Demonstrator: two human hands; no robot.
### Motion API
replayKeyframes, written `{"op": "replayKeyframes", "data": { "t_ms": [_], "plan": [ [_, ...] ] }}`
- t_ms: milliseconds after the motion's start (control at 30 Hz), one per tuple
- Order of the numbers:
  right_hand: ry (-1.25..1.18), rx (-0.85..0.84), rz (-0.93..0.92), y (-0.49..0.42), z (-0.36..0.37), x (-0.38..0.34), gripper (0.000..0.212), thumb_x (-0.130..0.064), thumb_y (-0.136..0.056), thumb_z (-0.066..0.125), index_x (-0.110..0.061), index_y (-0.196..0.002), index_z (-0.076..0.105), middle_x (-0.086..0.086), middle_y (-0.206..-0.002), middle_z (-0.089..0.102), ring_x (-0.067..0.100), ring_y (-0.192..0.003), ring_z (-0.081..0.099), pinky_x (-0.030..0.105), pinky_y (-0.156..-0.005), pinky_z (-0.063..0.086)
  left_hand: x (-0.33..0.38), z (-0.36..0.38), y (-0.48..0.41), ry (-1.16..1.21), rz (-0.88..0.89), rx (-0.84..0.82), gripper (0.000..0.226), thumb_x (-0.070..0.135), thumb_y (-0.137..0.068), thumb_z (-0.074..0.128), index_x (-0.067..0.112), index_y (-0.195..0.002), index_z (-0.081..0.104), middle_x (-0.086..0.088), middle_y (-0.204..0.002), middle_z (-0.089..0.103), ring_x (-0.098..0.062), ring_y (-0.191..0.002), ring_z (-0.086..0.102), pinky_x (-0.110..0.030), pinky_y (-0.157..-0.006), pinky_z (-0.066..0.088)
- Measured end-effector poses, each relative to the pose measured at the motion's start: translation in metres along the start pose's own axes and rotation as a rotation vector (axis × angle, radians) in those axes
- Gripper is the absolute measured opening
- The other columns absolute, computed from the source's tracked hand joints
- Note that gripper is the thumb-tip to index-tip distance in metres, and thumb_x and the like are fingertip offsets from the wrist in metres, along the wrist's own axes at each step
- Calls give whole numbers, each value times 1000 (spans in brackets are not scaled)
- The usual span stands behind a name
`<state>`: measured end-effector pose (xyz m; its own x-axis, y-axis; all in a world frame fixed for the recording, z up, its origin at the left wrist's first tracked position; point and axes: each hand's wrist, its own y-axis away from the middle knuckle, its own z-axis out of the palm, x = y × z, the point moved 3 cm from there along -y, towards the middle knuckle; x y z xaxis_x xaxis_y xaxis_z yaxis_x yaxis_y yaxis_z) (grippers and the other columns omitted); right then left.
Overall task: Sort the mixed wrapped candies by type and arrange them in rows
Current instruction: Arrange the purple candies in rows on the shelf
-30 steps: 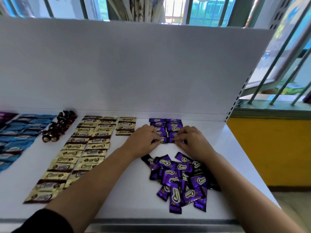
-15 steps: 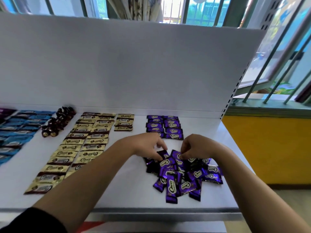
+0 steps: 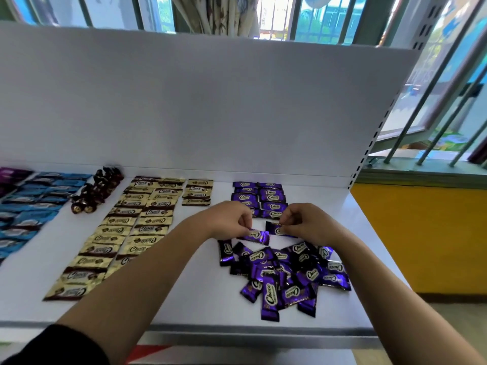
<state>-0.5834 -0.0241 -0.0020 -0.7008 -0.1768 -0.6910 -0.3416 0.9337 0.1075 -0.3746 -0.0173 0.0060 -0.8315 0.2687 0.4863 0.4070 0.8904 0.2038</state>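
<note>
On the white table point(image 3: 200, 285), a loose pile of purple wrapped candies point(image 3: 284, 272) lies at the front right. Behind it stand two short rows of purple candies point(image 3: 259, 197). My left hand point(image 3: 226, 219) pinches one purple candy point(image 3: 257, 236) just above the table. My right hand point(image 3: 305, 222) pinches a second purple candy point(image 3: 274, 228) beside it. Both hands hover between the pile and the rows. Left of them lie rows of gold candies point(image 3: 126, 233), a cluster of dark brown candies point(image 3: 97, 189) and rows of blue candies point(image 3: 29, 206).
A white upright panel point(image 3: 200, 106) closes off the back of the table. The table's metal front edge point(image 3: 237, 335) runs near my arms. A barred window point(image 3: 448, 101) and a yellow wall point(image 3: 421, 233) are to the right. More purple wrappers point(image 3: 10, 173) sit at the far left.
My hands left the purple rows, dipped into the loose pile, and have now risen with one purple candy in each, back toward the near end of the rows.
</note>
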Motion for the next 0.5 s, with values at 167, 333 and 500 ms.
{"op": "replayKeyframes", "data": {
  "t_ms": [167,333,500],
  "plan": [
    [251,167,-147,1,7,3,17,-34,-82,72,-32,-99,70,-12,-97,55,5,-91,50,20,-79,38,-7,1,3,-182,39,189,31,36,-89,62,26,-118,62,5,-116,54,-12,-104,52,-34,-91,47],
    [380,159,-221,-1,13,6,22,-39,-87,66,-35,-108,72,-13,-101,49,10,-101,43,29,-90,37,-3,5,3,-262,158,170,30,38,-92,61,32,-121,66,7,-119,56,-13,-109,49,-36,-93,42],
    [352,209,-241,-5,17,10,21,-36,-90,63,-35,-109,72,-14,-100,49,11,-100,44,30,-92,38,-11,5,-2,-253,168,206,29,36,-94,58,32,-121,66,6,-115,59,-12,-104,50,-33,-89,42]
  ]
}}
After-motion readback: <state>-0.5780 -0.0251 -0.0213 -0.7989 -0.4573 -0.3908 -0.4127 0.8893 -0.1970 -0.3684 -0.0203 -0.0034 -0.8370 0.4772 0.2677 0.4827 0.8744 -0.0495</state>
